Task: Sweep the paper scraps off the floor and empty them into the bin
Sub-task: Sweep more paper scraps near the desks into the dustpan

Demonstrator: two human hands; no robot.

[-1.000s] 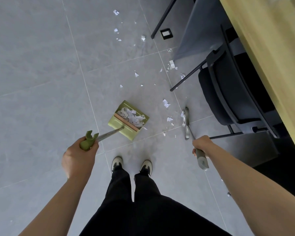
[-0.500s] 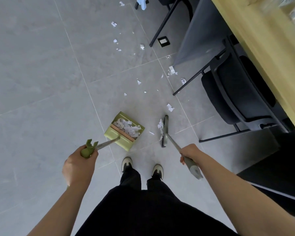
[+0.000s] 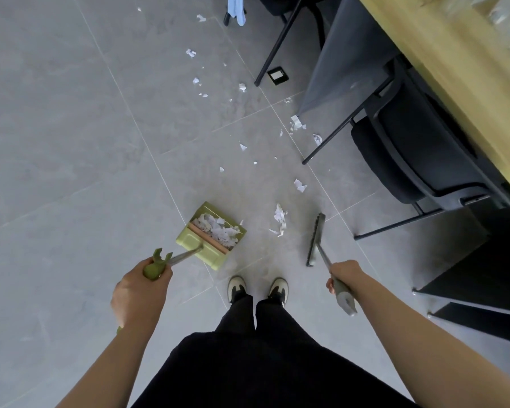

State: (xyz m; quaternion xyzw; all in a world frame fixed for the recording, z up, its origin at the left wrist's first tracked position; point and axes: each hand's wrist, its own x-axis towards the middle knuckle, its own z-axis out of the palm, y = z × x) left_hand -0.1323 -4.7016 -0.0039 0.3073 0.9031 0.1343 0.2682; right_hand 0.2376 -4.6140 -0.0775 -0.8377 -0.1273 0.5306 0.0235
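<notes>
The grey floor (image 3: 71,142) carried everything. My left hand (image 3: 139,293) had its fingers wrapped round the green dustpan (image 3: 211,235) handle, pan by my feet and holding scraps. My right hand (image 3: 343,273) gripped the broom (image 3: 315,240), head just right of a paper scrap pile (image 3: 279,219). More lay scattered toward the chair (image 3: 418,154). Scraps looked featherlight, flimsy; I judged gentle, low strokes best.
</notes>
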